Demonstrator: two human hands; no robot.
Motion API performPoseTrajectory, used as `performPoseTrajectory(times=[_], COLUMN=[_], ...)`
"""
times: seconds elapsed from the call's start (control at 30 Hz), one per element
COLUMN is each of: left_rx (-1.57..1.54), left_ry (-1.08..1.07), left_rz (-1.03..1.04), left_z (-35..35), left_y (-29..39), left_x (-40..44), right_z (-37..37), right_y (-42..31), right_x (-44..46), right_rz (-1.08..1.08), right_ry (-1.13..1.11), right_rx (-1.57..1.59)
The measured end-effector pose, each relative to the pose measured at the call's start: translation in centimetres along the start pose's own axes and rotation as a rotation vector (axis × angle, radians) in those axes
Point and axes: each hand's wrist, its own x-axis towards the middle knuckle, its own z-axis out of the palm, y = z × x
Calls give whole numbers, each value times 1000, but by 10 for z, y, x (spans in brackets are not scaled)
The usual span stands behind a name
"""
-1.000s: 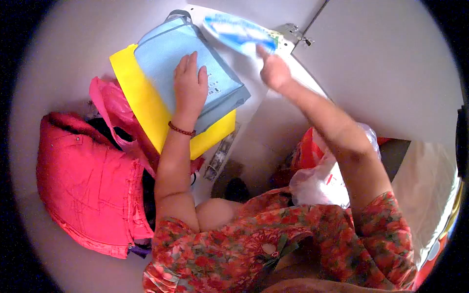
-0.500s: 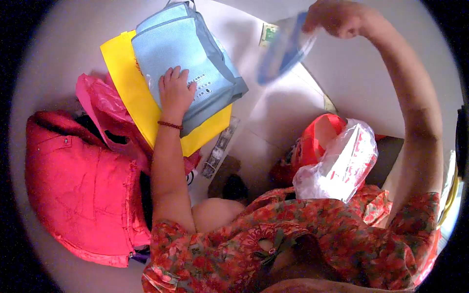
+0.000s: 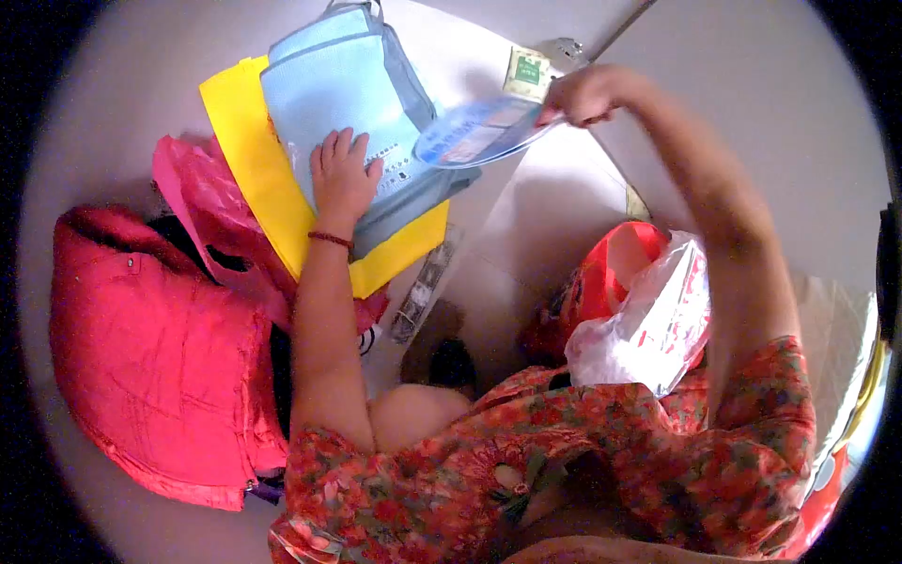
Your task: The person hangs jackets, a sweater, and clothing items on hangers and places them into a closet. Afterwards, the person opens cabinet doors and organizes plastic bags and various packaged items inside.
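Note:
My left hand [image 3: 344, 179] lies flat with fingers spread on a light blue fabric bag [image 3: 324, 89]. Under that bag is a yellow bag [image 3: 242, 132], its edges showing along the left and bottom. Gripped by its handle end in my right hand [image 3: 584, 98] is a blue-and-white hand fan [image 3: 479, 132], slightly blurred. The fan's far end reaches over the right side of the blue bag; whether it touches the bag I cannot tell. A small pale box with a green label [image 3: 527, 73] sits just behind my right hand.
A red padded jacket [image 3: 160, 357] lies at the left, beside a pink plastic bag [image 3: 202, 188]. Right of centre, a white plastic bag [image 3: 644, 324] rests against a red bag [image 3: 601, 268]. A pale panel [image 3: 752, 94] stands at the upper right.
My right hand has come down and left with the fan, whose far end is now over the blue bag's right side. My left hand stays on the bag.

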Motion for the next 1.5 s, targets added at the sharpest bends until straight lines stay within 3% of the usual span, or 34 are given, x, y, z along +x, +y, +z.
performPoseTrajectory(times=[0.1, 0.23, 0.3, 0.37, 0.43, 0.5, 0.53, 0.57, 0.6, 0.73, 0.77, 0.83, 0.87, 0.93, 0.97, 1.0, 1.03, 1.1, 1.3, 1.37, 1.4, 1.47, 1.5], left_rx=[36, 54, 54, 63, 69, 61, 67, 49, 27, 45, 55, 62, 87, 122, 101, 88, 103, 40, 69, 64, 72, 86, 94], left_ry=[-33, -65, -84, -70, -47, -32, -32, -21, -12, -18, -39, -50, -78, -112, -96, -80, -84, -86, -101, -92, -92, -93, -93], left_rz=[-16, -42, -11, -16, -17, 5, 13, 27, 37, 19, 5, -8, -26, -62, -48, -30, -34, -34, -49, -64, -79, -76, -65], left_z=[-1, 5, 1, 0, 5, 8, 10, 9, 10, 8, 7, 6, 4, 2, 4, 3, 2, -3, -1, -1, -1, -5, -8], left_y=[2, 3, 2, 2, 2, -2, -4, -6, -6, 1, 2, 6, 10, 13, 12, 10, 8, 8, 11, 13, 14, 15, 15], left_x=[1, 4, 3, 2, -1, 0, 0, 0, -2, -2, -1, 4, 6, 4, 4, 4, 5, 3, 5, 7, 7, 5, 4], right_z=[-50, -71, -67, -19, -10, 10, 5, -1, -9, -63, -65, -67, -52, -16, 0, 16, 19, 21, -26, -28, -28, -23, -20], right_y=[16, 15, -12, 56, 11, -3, 6, 16, 25, 45, 47, 42, 53, 32, 27, 15, 10, -1, 16, 23, 23, 16, 13], right_x=[-66, -85, -72, 57, 75, 73, 65, 40, 19, -78, -88, -79, -51, 4, 30, 35, 36, 11, -95, -101, -98, -80, -67], right_rz=[-79, 0, -46, -465, 141, 19, 53, -50, -107, -46, 18, 47, -191, -12, -19, 7, -23, -48, -44, -48, -48, -176, -180], right_ry=[-158, 47, 388, 1114, 698, 491, -38, -217, -249, -125, 47, 107, 400, 666, 678, 422, 28, -447, -324, -62, -62, 354, 353], right_rx=[52, 188, 190, -124, -60, 199, 189, 272, 360, 522, 504, 566, 551, 541, 543, 563, 456, 533, 472, 618, 615, 755, 761])
